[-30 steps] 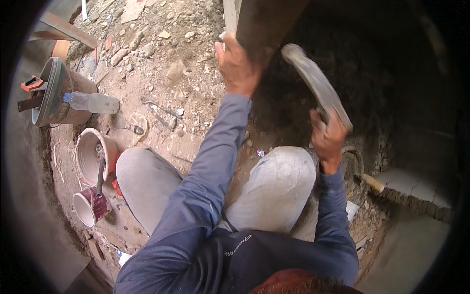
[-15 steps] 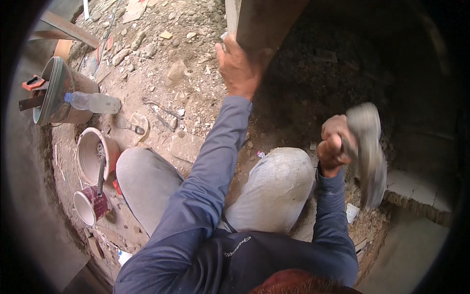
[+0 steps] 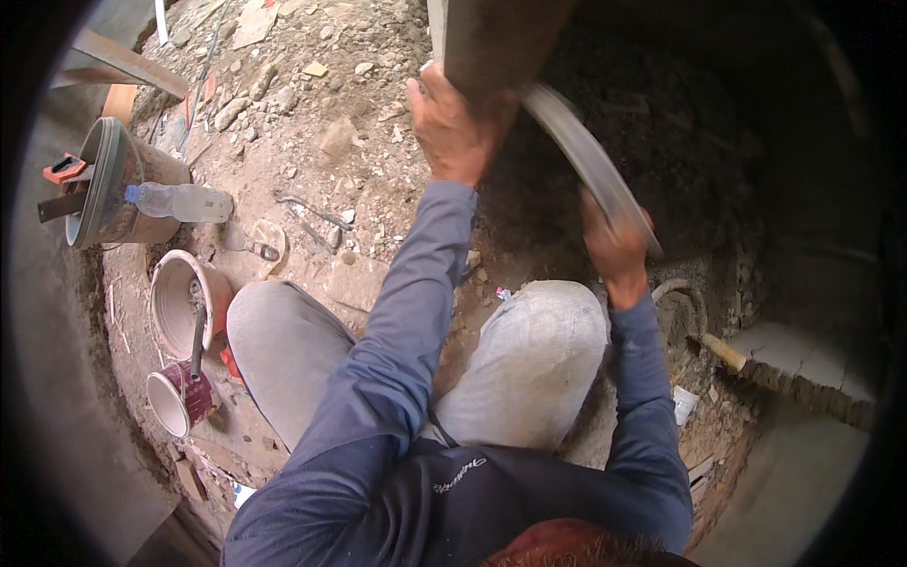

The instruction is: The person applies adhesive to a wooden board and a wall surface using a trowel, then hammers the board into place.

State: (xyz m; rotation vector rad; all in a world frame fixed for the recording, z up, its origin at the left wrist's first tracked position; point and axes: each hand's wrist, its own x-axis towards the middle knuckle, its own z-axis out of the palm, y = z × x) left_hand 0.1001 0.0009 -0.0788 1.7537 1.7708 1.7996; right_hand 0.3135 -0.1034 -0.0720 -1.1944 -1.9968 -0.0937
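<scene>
My left hand [image 3: 453, 132] is wrapped round the lower visible part of a broad upright post [image 3: 501, 47] with a pale narrow side and a dark wide face. Its fingers reach onto the pale edge, and part of the hand is in shadow. On the right, my right hand [image 3: 616, 246] is closed on a plastering trowel [image 3: 593, 156]. The trowel's long flat blade appears nearly edge-on and smeared by motion, its far end close to the post's right side. The blade hides some of the right hand's fingers.
At left stand a large bucket [image 3: 156, 175] with a hand saw [image 3: 66, 184], a clear bottle [image 3: 179, 201], a pale bucket [image 3: 213, 302] and a small maroon pail [image 3: 194, 395]. Pliers [image 3: 312, 208] lie on rubble. A broken slab edge [image 3: 803, 387] juts at right.
My right hand has swung the trowel up and left toward the post, turning its blade edge-on. A hose-like loop now shows where the blade was. My left hand keeps its hold.
</scene>
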